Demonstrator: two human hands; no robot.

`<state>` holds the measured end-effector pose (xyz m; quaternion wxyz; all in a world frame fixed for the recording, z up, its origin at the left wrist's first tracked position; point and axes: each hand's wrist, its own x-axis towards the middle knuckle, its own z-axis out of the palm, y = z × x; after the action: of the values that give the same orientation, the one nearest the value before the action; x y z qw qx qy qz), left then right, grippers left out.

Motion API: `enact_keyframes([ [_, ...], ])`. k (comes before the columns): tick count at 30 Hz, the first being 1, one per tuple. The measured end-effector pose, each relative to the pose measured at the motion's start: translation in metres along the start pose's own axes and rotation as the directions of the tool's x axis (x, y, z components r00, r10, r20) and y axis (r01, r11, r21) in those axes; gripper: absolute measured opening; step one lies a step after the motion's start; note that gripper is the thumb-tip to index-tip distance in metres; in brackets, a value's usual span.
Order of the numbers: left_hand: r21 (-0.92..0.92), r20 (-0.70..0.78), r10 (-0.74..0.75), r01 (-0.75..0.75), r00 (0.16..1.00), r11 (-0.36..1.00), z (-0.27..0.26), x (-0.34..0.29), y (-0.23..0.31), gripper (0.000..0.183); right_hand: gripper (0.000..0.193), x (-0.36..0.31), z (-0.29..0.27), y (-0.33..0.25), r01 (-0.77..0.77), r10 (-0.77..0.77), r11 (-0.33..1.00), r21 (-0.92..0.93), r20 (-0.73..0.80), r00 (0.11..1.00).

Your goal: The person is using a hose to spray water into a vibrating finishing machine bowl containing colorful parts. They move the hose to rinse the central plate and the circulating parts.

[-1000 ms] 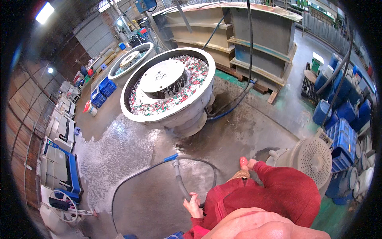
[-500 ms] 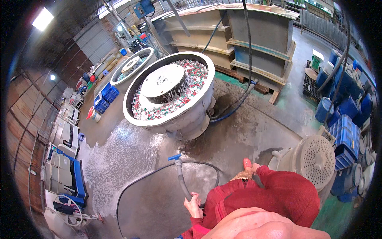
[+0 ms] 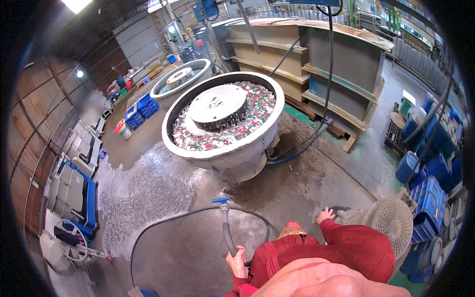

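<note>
My left hand is wrapped round a dark grey hose. The hose end stands up in front of me and carries a blue valve handle. My right hand is held out with its fingers spread and nothing in it. Closest to that hand is a beige tub with a perforated round top. Ahead stands a large white round bowl machine, filled with small red, green and white pieces around a white central hub.
White foam covers wet floor at the left. A second round bowl and blue crates stand behind. Large grey tanks rise at the back. Blue drums and a blue crate line the right. Hose loops cross the floor.
My right hand has moved outward from beside my leg, and its fingers have spread. The left hand keeps its grip on the hose. The whole view has shifted slightly.
</note>
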<state>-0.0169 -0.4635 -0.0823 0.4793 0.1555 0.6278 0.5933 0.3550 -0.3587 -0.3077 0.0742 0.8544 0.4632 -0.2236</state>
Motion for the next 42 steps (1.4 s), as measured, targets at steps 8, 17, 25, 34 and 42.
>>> enact_keyframes([
  [8, 0.015, -0.029, 0.055, -0.054, 0.998, 0.998, 0.044, 0.0, 0.02, 0.007, 0.032, 0.106, 0.023, -0.023, 0.417, -0.467, 0.768, -0.486, 0.02, 0.884],
  [17, 0.14, -0.111, 0.044, -0.028, 0.993, 0.99, 0.088, 0.007, 0.012, 0.005, 0.032, 0.005, -0.149, -0.248, 0.881, -0.866, 0.184, 0.435, -0.352, 0.355],
  [25, 0.335, 0.089, 0.27, -0.284, 0.959, 0.898, 0.18, 0.02, 0.042, 0.009, 0.039, -0.027, -0.265, -0.351, 0.955, -0.88, 0.239, 0.172, -0.376, 0.289],
  [34, 0.406, 0.159, 0.333, -0.369, 0.929, 0.836, 0.242, 0.019, 0.05, 0.011, 0.041, 0.026, -0.273, -0.375, 0.966, -0.829, 0.104, 0.235, -0.517, 0.215],
  [42, 0.446, 0.237, 0.331, -0.405, 0.913, 0.798, 0.267, 0.022, 0.035, 0.013, 0.037, 0.073, -0.295, -0.379, -0.088, -0.807, -0.443, 0.892, -0.354, 0.473],
])
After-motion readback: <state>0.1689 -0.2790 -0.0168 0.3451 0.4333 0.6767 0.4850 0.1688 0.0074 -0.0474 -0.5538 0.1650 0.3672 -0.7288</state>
